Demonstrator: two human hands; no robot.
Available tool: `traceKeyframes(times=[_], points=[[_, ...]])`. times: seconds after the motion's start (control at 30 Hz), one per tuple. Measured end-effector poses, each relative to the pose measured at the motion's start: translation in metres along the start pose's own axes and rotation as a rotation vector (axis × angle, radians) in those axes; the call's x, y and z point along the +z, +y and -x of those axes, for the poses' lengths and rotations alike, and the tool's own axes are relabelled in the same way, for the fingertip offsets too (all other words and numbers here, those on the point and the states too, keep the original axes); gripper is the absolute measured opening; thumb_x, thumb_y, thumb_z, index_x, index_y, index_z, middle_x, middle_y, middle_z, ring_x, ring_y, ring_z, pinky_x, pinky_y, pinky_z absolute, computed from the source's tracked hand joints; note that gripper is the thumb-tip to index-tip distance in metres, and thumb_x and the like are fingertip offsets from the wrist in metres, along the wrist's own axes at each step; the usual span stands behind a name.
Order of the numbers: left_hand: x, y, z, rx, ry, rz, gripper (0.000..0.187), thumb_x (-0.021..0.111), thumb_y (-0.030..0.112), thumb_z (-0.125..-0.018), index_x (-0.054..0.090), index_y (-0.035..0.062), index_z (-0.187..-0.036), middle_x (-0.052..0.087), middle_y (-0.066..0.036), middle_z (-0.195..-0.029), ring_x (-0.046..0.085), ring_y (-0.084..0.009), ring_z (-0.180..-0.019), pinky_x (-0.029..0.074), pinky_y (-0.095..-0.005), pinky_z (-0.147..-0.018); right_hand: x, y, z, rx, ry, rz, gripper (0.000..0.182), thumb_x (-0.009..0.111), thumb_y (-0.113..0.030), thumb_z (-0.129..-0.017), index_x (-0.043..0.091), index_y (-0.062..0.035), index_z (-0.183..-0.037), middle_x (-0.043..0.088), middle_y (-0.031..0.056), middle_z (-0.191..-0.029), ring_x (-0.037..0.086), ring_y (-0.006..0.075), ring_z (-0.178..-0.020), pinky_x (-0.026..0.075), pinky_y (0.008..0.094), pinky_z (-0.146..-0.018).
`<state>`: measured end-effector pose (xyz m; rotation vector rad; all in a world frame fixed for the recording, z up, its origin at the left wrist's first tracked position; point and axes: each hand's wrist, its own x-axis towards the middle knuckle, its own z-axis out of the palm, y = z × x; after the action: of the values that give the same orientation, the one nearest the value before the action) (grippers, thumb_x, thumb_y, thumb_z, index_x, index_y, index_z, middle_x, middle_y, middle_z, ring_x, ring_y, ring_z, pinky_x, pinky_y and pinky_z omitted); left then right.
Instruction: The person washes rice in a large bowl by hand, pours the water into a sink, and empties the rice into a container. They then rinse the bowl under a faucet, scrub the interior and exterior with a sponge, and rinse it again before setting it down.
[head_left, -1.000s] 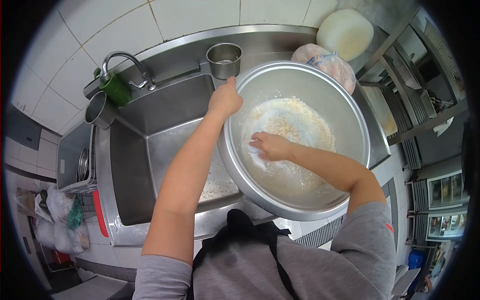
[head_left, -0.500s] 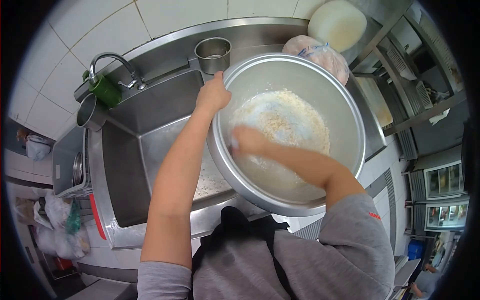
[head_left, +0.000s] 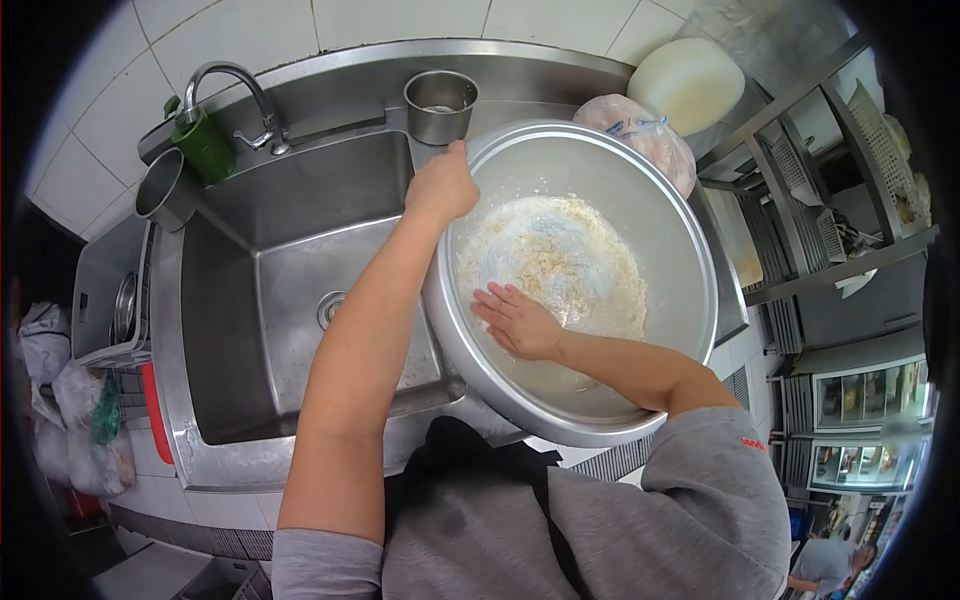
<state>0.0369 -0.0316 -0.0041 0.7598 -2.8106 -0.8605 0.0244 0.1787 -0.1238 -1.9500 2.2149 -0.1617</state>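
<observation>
Since a moment ago the right hand (head_left: pixel 517 321) has slid to seven o'clock, fingers spread flat, inside the large round steel bowl (head_left: pixel 660 200) of cloudy-wet white rice (head_left: pixel 560 262), which the left hand (head_left: pixel 442 186) grips by its rim, tilted over the steel sink (head_left: pixel 300 290), rinsing apparently unfinished, water undrained.

A kitchen worker in a grey short-sleeved T-shirt, a small red-orange mark on the right sleeve, and a black apron whose straps cross the chest. Both forearms are bare; the left hand (head_left: pixel 441 187) and right hand (head_left: pixel 519 322) wear no gloves.
</observation>
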Motion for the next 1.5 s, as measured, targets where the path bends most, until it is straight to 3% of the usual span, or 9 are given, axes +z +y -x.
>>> traceKeyframes(times=[0.23,0.47,0.6,0.87,1.0,1.1,1.17,1.3,1.5], points=[[0.000,0.001,0.003,0.019,0.020,-0.002,0.048,0.048,0.007,-0.070,0.039,0.0026,-0.117,0.054,-0.023,-0.102,0.053,-0.0353,-0.096,0.042,-0.0405,-0.082,0.002,0.070,-0.035,0.461,0.305,0.009,0.041,0.037,-0.013,-0.083,0.037,-0.0023,-0.123,0.033,0.0155,-0.130,0.026,0.0286,-0.123,0.020,0.0387,-0.102],[-0.002,0.002,0.003,0.021,0.017,-0.002,0.049,0.048,0.007,-0.069,0.038,0.0025,-0.117,0.055,-0.022,-0.101,0.053,-0.0349,-0.095,0.042,-0.0403,-0.083,-0.002,0.021,0.027,0.034,0.060,-0.140,0.043,0.038,-0.003,-0.079,0.037,-0.0008,-0.122,0.036,0.0175,-0.127,0.030,0.0273,-0.121,0.020,0.0362,-0.103],[0.002,0.001,0.002,0.046,0.008,-0.015,0.050,0.048,0.006,-0.069,0.038,0.0019,-0.118,0.055,-0.022,-0.101,0.053,-0.0347,-0.095,0.042,-0.0400,-0.082,-0.015,0.112,0.040,0.692,0.359,-0.024,0.040,0.029,-0.014,-0.085,0.035,-0.0017,-0.123,0.029,0.0166,-0.132,0.028,0.0285,-0.121,0.021,0.0350,-0.102],[-0.004,0.003,0.005,0.021,0.011,-0.021,0.051,0.049,0.006,-0.069,0.036,0.0015,-0.118,0.055,-0.022,-0.102,0.053,-0.0340,-0.097,0.042,-0.0391,-0.083,-0.008,0.042,0.040,0.051,0.055,-0.177,0.039,0.032,-0.014,-0.084,0.039,-0.0020,-0.121,0.033,0.0156,-0.130,0.031,0.0299,-0.120,0.022,0.0362,-0.102],[-0.003,0.005,0.003,0.025,0.001,-0.025,0.053,0.050,0.005,-0.069,0.035,0.0016,-0.119,0.055,-0.022,-0.101,0.053,-0.0339,-0.097,0.042,-0.0392,-0.083,0.003,0.122,-0.009,0.631,0.493,0.017,0.038,0.031,-0.013,-0.084,0.039,-0.0011,-0.120,0.039,0.0170,-0.124,0.033,0.0296,-0.119,0.023,0.0378,-0.101],[-0.003,0.003,0.004,0.030,-0.009,-0.040,0.054,0.050,0.006,-0.069,0.034,0.0018,-0.120,0.055,-0.022,-0.102,0.053,-0.0339,-0.097,0.041,-0.0393,-0.083,-0.034,0.037,-0.035,0.761,0.217,-0.441,0.038,0.032,-0.011,-0.084,0.039,-0.0005,-0.119,0.042,0.0176,-0.121,0.034,0.0297,-0.117,0.024,0.0381,-0.100],[-0.002,0.001,0.002,0.030,0.009,-0.031,0.054,0.049,0.006,-0.069,0.035,0.0022,-0.120,0.055,-0.021,-0.103,0.053,-0.0342,-0.097,0.041,-0.0394,-0.083,0.006,0.004,-0.016,0.147,0.177,-0.190,0.039,0.033,-0.010,-0.083,0.037,-0.0004,-0.121,0.039,0.0169,-0.123,0.034,0.0290,-0.117,0.024,0.0377,-0.101],[-0.003,0.001,0.004,0.008,-0.010,-0.009,0.052,0.049,0.006,-0.069,0.036,0.0024,-0.119,0.055,-0.021,-0.103,0.053,-0.0346,-0.097,0.042,-0.0395,-0.083,-0.037,0.029,-0.018,0.418,-0.083,-0.313,0.041,0.037,-0.005,-0.080,0.037,0.0006,-0.121,0.036,0.0179,-0.126,0.031,0.0270,-0.120,0.020,0.0366,-0.103],[-0.006,0.006,0.004,0.011,-0.004,0.002,0.052,0.049,0.006,-0.069,0.036,0.0025,-0.119,0.054,-0.022,-0.103,0.053,-0.0345,-0.097,0.042,-0.0395,-0.083,0.000,0.039,-0.010,0.504,0.277,-0.239,0.041,0.036,-0.014,-0.081,0.039,-0.0004,-0.120,0.039,0.0170,-0.124,0.030,0.0286,-0.120,0.020,0.0364,-0.103]])
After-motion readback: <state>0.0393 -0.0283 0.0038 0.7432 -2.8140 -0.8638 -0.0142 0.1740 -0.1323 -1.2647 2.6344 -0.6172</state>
